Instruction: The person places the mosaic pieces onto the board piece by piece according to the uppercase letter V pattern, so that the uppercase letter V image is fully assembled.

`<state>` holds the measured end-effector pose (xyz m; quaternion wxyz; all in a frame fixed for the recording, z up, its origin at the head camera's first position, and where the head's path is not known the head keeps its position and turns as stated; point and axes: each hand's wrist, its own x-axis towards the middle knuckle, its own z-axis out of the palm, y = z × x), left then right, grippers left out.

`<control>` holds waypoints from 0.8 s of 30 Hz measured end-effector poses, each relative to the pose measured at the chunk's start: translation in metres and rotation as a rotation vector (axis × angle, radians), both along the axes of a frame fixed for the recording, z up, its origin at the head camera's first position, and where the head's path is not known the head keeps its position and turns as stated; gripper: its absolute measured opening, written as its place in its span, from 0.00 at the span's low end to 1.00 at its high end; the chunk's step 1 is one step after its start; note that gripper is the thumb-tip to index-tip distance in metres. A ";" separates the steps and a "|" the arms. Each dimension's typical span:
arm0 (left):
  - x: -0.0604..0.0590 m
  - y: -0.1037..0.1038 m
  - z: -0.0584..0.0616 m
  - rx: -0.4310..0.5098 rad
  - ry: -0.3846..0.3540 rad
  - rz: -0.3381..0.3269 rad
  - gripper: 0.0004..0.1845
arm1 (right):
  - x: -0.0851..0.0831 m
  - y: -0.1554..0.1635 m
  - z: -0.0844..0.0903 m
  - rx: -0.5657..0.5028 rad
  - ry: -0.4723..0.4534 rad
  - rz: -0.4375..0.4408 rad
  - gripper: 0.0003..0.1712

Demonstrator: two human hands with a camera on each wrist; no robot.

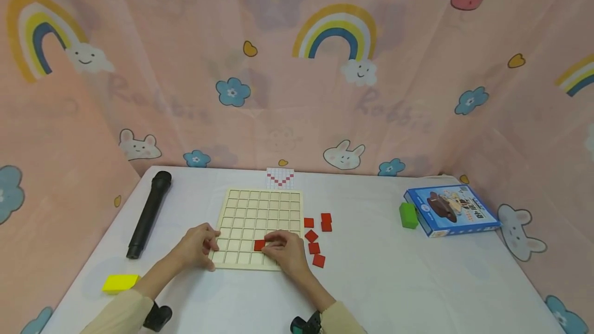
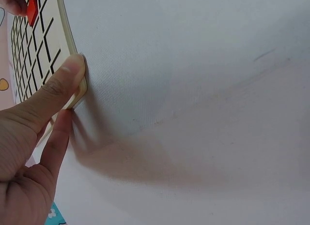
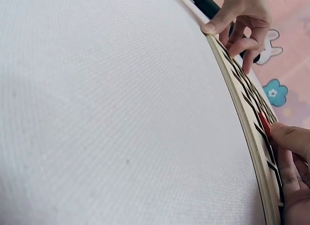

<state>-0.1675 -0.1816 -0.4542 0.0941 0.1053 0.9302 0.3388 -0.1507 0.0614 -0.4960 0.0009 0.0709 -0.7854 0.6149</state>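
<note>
A pale wooden grid board (image 1: 238, 211) lies on the white table. At its near left corner my left hand (image 1: 197, 247) grips the edge; the left wrist view shows the thumb on top and a finger against the rim. My right hand (image 1: 289, 254) is over the near right part of the board. Between its thumb and fingers it pinches a red square tile (image 1: 259, 245), partly covered, at a cell in the lower rows. Whether the tile lies flat in the cell I cannot tell. Several loose red tiles (image 1: 318, 261) lie right of the board.
Behind the board is a small pattern card (image 1: 280, 178) with red squares in a V. A black cylinder (image 1: 148, 215) and a yellow block (image 1: 119, 283) lie on the left. At the right, a green block (image 1: 408, 215) touches or nearly touches a blue box (image 1: 452, 210).
</note>
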 end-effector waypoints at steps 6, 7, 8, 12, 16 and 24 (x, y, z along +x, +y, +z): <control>0.000 0.000 0.001 0.005 0.000 -0.007 0.22 | 0.000 0.001 0.001 -0.005 -0.025 -0.006 0.14; 0.000 0.001 0.001 0.005 -0.002 -0.003 0.22 | 0.000 0.001 0.001 -0.003 -0.023 -0.008 0.14; -0.001 0.001 0.001 0.004 -0.003 -0.001 0.22 | 0.000 0.002 0.001 -0.007 -0.021 -0.011 0.14; -0.001 0.001 0.002 0.000 -0.001 0.000 0.22 | 0.000 0.005 0.002 -0.045 0.011 -0.018 0.14; 0.000 0.001 0.003 -0.007 0.000 -0.005 0.22 | -0.001 0.007 0.003 -0.060 -0.014 -0.020 0.14; 0.000 0.001 0.000 -0.015 -0.003 0.011 0.22 | -0.001 0.005 0.002 -0.060 -0.041 -0.001 0.14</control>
